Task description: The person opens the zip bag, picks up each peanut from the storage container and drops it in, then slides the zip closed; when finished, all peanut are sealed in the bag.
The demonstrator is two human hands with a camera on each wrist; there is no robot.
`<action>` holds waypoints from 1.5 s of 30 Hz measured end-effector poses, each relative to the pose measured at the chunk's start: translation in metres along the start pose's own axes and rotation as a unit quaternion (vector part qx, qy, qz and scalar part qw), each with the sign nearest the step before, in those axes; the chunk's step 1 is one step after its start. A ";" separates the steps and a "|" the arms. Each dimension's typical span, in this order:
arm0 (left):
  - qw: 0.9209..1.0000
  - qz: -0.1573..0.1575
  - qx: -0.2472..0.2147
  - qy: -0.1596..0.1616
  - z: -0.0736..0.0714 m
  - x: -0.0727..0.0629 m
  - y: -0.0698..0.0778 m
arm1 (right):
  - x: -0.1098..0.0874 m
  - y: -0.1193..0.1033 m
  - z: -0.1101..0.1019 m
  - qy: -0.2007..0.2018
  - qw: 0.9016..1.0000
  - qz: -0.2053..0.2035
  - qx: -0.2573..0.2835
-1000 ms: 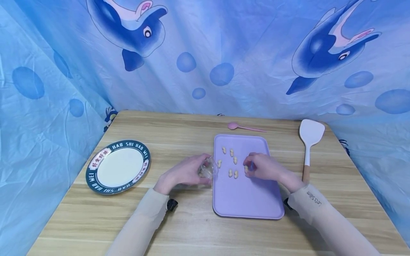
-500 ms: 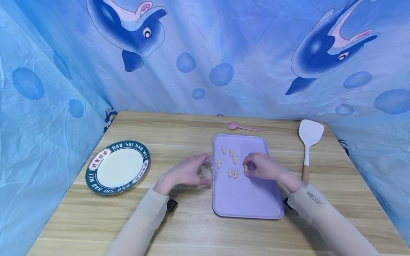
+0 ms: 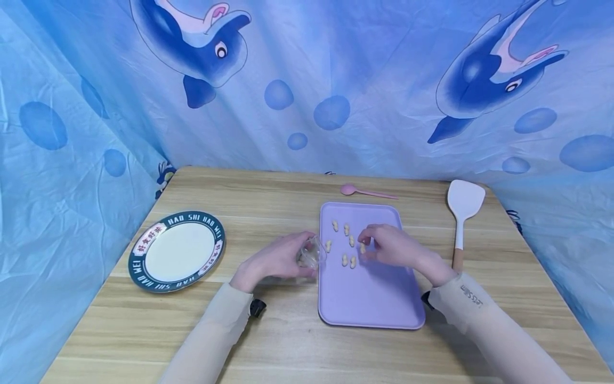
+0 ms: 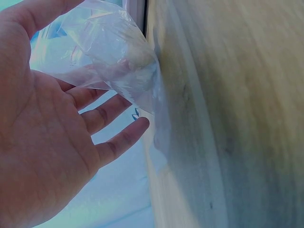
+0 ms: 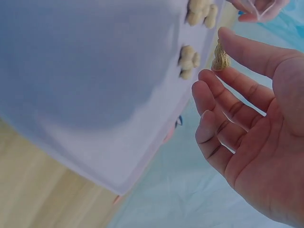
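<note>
A peanut (image 3: 362, 248) in its shell is pinched between the thumb and fingertips of my right hand (image 3: 390, 246), over the purple tray (image 3: 371, 304). In the right wrist view this peanut (image 5: 221, 58) stands upright at the fingertips, while the remaining fingers curl loosely. Several more peanuts (image 3: 353, 262) lie spread on the tray's left half. Beside the tray's left edge, my left hand (image 3: 275, 260) holds a clear plastic bag (image 3: 312, 253) with its mouth towards the tray. The left wrist view shows the crinkled bag (image 4: 111, 52) between thumb and fingers, something pale inside it.
A white plate with a dark green rim (image 3: 136, 266) sits on the left of the wooden table (image 3: 288, 341). Behind the tray lies a pink spoon (image 3: 348, 189). A white spatula (image 3: 465, 198) with a wooden handle lies at the right. Blue dolphin-print curtain (image 3: 297, 64) surrounds the table.
My right hand has moved a little left and away from me across the tray, carrying the peanut towards the bag. The left hand and bag stay in place.
</note>
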State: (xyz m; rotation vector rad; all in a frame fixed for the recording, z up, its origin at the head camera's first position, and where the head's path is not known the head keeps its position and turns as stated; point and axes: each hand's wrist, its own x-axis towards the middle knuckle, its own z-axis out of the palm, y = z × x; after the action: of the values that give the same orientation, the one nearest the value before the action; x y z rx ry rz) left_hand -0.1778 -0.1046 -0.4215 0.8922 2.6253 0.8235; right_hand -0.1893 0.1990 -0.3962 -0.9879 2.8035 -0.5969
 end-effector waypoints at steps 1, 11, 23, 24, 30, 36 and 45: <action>1.000 -0.001 0.000 0.000 0.000 0.000 0.000 | 0.000 -0.002 -0.001 -0.002 1.000 0.001 0.000; 1.000 0.000 -0.005 0.002 0.002 0.000 0.000 | 0.007 -0.021 -0.011 -0.004 1.000 -0.006 -0.006; 1.000 0.003 0.007 0.008 0.002 0.001 -0.001 | 0.024 -0.047 -0.011 -0.004 1.000 -0.028 -0.007; 1.000 0.004 0.009 0.008 0.002 0.001 -0.001 | 0.025 -0.049 -0.010 -0.003 1.000 -0.030 -0.006; 1.000 0.012 0.010 0.009 0.002 0.002 -0.001 | 0.033 -0.059 -0.004 -0.014 0.999 -0.039 0.003; 1.000 0.020 0.011 0.010 0.001 0.001 -0.001 | 0.038 -0.066 0.002 -0.021 0.998 -0.056 0.013; 1.000 0.021 0.004 0.013 0.000 0.002 -0.001 | 0.043 -0.069 0.008 -0.014 0.998 -0.060 0.003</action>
State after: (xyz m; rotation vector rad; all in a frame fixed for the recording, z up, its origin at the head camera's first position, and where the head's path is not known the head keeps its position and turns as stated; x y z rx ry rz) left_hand -0.1793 -0.1040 -0.4220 0.9478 2.6420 0.8396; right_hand -0.1808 0.1208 -0.3747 -1.1604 2.7315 -0.5993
